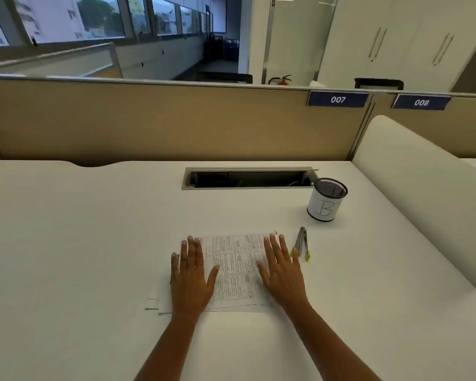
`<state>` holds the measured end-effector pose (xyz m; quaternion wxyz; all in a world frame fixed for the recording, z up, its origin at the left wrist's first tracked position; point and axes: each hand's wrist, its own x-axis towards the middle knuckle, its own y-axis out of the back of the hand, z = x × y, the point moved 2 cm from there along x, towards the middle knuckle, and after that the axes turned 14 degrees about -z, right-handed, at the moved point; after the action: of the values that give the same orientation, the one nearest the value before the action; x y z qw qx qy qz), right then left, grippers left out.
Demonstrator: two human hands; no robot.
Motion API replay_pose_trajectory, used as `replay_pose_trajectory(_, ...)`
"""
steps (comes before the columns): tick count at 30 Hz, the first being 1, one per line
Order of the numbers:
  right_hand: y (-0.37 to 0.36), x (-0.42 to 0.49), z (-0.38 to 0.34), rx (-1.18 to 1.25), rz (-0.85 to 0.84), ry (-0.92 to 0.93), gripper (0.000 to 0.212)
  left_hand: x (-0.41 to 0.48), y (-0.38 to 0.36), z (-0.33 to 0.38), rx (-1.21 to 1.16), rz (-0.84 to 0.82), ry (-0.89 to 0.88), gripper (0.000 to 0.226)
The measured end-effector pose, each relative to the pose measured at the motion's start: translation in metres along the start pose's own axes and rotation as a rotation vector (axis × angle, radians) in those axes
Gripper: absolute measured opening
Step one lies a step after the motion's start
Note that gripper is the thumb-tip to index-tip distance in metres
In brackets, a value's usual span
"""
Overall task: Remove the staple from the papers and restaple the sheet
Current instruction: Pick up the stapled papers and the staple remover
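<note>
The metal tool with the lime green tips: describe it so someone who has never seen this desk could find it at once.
Start at the white desk and find the printed papers under both flat hands. Just beyond the right hand, past the sheet's right edge, lies the stapler tool, nearer than the mesh cup marked B. It is the only slim silver item there, with lime green tips.
</note>
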<state>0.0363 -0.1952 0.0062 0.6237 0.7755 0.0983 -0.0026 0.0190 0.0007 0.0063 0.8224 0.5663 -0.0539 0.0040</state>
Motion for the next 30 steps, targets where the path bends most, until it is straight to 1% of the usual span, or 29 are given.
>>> replay_pose_trajectory(2, -0.007, -0.002, 0.002, -0.027, -0.045, -0.012, 0.06, 0.0, 0.001, 0.0, -0.027, -0.072, 0.017, 0.075)
replay_pose_trajectory(5, -0.021, -0.006, 0.005, -0.008, -0.113, -0.015, 0.059, -0.003, -0.007, 0.0, 0.042, -0.088, 0.017, 0.097)
replay_pose_trajectory(7, -0.024, -0.008, 0.006, 0.016, -0.12, -0.017, 0.058, -0.003, -0.013, -0.002, 0.027, -0.167, 0.062, 0.113)
replay_pose_trajectory(9, -0.026, -0.006, 0.008, 0.017, -0.127, -0.02, 0.058, 0.0, -0.019, -0.006, 0.043, -0.22, 0.108, 0.118)
replay_pose_trajectory(12, -0.028, -0.006, 0.009, 0.007, -0.142, -0.019, 0.056, -0.001, -0.022, -0.006, 0.055, -0.261, 0.126, 0.117)
replay_pose_trajectory(15, -0.029, -0.006, 0.009, 0.014, -0.132, -0.023, 0.055, -0.001, -0.021, -0.008, 0.05, -0.26, 0.126, 0.116)
replay_pose_trajectory(19, -0.03, -0.006, 0.01, 0.02, -0.119, -0.022, 0.054, -0.005, -0.016, -0.013, -0.007, -0.316, 0.081, 0.117)
replay_pose_trajectory(20, -0.03, -0.006, 0.01, 0.021, -0.114, -0.022, 0.054, -0.008, -0.015, -0.016, -0.045, -0.337, 0.052, 0.109)
replay_pose_trajectory(22, -0.029, -0.007, 0.011, 0.02, -0.115, -0.018, 0.053, -0.012, -0.01, -0.025, -0.144, -0.409, -0.009, 0.082)
replay_pose_trajectory(23, -0.029, -0.007, 0.012, 0.02, -0.116, -0.014, 0.053, -0.014, -0.007, -0.03, -0.184, -0.468, -0.042, 0.078)
replay_pose_trajectory(24, -0.028, -0.007, 0.013, 0.024, -0.115, -0.01, 0.053, -0.015, -0.003, -0.036, -0.205, -0.525, -0.077, 0.082)
replay_pose_trajectory(26, -0.026, -0.007, 0.015, 0.042, -0.118, 0.001, 0.052, -0.016, 0.006, -0.048, -0.174, -0.602, -0.127, 0.094)
replay_pose_trajectory(27, -0.025, -0.008, 0.017, 0.044, -0.124, 0.007, 0.052, -0.017, 0.009, -0.055, -0.156, -0.608, -0.139, 0.095)
replay_pose_trajectory(30, -0.023, -0.008, 0.02, 0.048, -0.137, 0.025, 0.051, -0.018, 0.017, -0.066, -0.173, -0.592, -0.154, 0.089)
